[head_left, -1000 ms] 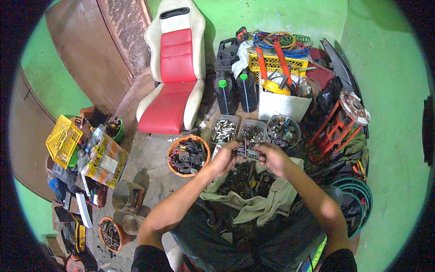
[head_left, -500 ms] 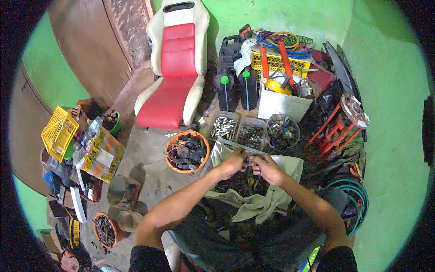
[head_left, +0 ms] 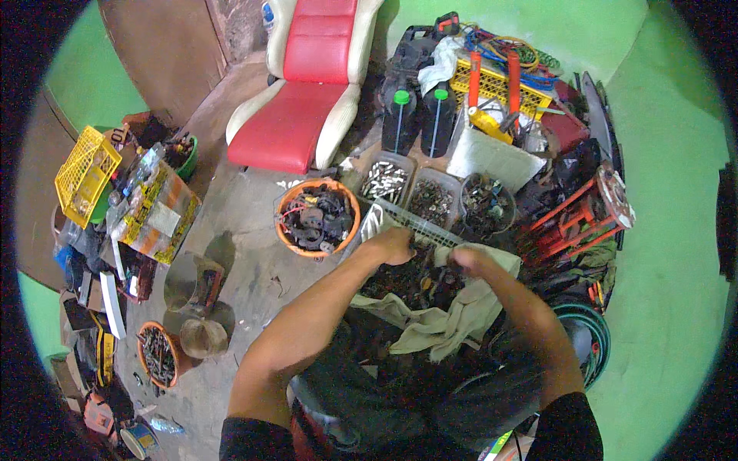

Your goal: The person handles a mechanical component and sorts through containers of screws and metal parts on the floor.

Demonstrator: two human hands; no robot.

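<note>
Two hands [head_left: 470, 261] over scraps [head_left: 415, 288] | left fingers [head_left: 405, 247] curled, hold unclear (right blurred)

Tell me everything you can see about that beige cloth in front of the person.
The beige cloth looks like soft, crumpled fabric. It lies around a heap of small dark parts and seems draped over a pale slatted basket, with bunched folds hanging on the near side. The right hand, blurred, is close to its right part; whether they touch is unclear.
</note>
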